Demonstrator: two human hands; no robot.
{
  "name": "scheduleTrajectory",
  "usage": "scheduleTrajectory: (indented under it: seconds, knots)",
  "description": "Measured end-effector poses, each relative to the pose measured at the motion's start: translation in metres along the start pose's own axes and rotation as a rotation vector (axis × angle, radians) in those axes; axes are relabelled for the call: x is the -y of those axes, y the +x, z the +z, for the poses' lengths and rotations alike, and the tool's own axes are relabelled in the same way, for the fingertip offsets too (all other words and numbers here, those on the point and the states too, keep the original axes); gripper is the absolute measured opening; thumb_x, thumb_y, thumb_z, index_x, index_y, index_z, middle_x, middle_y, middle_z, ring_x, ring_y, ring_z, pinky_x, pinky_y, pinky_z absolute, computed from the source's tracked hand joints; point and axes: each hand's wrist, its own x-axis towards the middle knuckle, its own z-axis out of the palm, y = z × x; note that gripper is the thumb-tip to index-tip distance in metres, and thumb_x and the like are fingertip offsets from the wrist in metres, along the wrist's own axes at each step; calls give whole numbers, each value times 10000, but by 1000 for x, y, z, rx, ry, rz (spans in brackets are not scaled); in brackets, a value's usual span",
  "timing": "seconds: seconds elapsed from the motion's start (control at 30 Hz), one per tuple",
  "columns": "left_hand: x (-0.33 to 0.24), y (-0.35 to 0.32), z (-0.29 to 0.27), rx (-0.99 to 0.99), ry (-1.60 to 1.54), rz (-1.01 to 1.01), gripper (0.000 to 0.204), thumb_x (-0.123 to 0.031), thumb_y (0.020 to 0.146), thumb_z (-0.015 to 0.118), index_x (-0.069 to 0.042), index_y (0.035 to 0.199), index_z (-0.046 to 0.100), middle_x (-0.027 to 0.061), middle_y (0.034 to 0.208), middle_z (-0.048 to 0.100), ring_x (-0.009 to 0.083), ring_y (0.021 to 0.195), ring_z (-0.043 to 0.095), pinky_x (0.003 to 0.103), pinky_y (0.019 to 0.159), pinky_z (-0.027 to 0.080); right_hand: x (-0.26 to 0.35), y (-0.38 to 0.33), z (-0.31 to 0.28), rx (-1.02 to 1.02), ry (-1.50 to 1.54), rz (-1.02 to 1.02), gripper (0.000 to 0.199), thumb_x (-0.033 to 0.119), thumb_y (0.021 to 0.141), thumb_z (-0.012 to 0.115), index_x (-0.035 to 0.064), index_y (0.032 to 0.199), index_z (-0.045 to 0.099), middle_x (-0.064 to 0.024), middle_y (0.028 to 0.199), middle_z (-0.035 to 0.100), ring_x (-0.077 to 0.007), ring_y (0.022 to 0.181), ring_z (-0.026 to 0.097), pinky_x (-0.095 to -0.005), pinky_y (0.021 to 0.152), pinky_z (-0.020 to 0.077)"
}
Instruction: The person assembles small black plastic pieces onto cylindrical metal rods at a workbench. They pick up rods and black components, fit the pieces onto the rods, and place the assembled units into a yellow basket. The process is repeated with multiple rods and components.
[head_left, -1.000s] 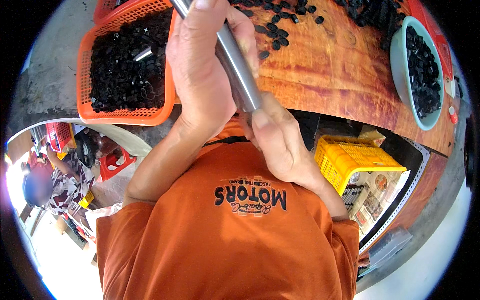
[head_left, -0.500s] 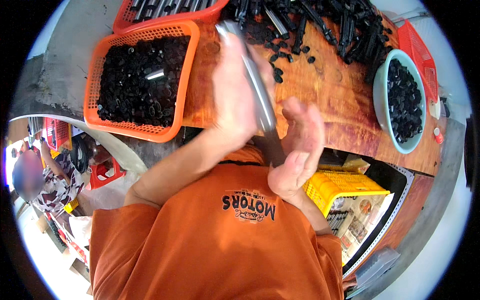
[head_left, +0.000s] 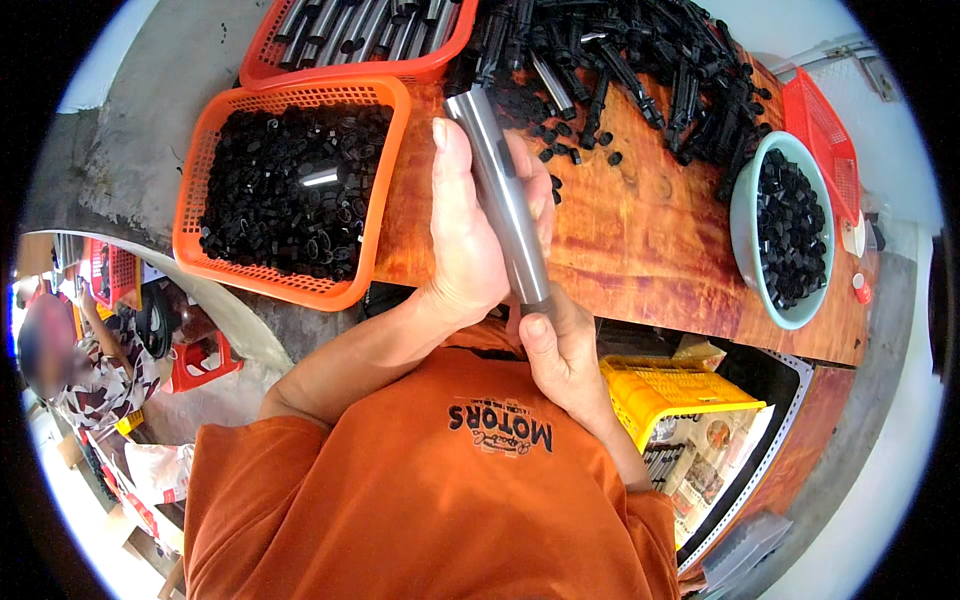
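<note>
A silver-grey metal tube [head_left: 508, 205] slants across the middle of the view, its upper end leaning left. My left hand [head_left: 465, 245] is closed round it, the thumb up along the left side and the fingers curled behind to the right side. My right hand [head_left: 568, 350] is closed at the tube's lower end, with its thumb close against the rim. Anything between the right fingers and that end is hidden. Beyond the tube's upper end, loose black plastic parts [head_left: 520, 105] lie on the wooden table [head_left: 640, 250].
An orange basket [head_left: 392, 190] of small black pieces stands left; a red basket [head_left: 350, 72] of metal tubes lies behind it. Black rods [head_left: 690, 85] heap at the back. At right are a pale blue bowl [head_left: 745, 235] of black pieces, a red basket [head_left: 820, 140] and a yellow crate [head_left: 690, 390] below.
My right hand was open and apart from the tube; it has closed at the lower end. The tube, blurred before, is now held steadier.
</note>
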Motion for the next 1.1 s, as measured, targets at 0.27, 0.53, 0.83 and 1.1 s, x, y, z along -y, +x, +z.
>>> scheduleTrajectory:
  seconds: [0.27,0.53,0.83,1.1]
  knots:
    - [-4,4,-8,143,-176,-22,726,-801,854,261,-112,733,457,27,526,422,128,408,391,253,368,343,1,-2,11,35,135,41,480,446,989,448,-28,960,519,-50,641,493,-134,562,484,-279,536,415]
    - [-11,6,-10,283,-285,-60,773,-815,841,234,-91,698,464,45,518,438,135,391,394,251,341,338,12,3,18,145,341,123,587,605,950,401,32,837,459,-21,628,446,-93,527,418,-232,479,345]
    - [-11,9,-12,349,-335,-110,808,-833,826,214,-79,681,467,58,517,444,130,403,388,248,352,322,7,8,19,220,467,131,596,625,948,381,39,865,455,-5,632,425,-88,540,402,-233,491,335]
    - [-7,11,-12,425,-339,-102,792,-825,829,235,-77,686,451,59,538,430,147,419,395,261,366,348,-1,7,18,273,516,139,636,675,932,340,59,817,449,-1,633,417,-92,548,392,-231,495,317]
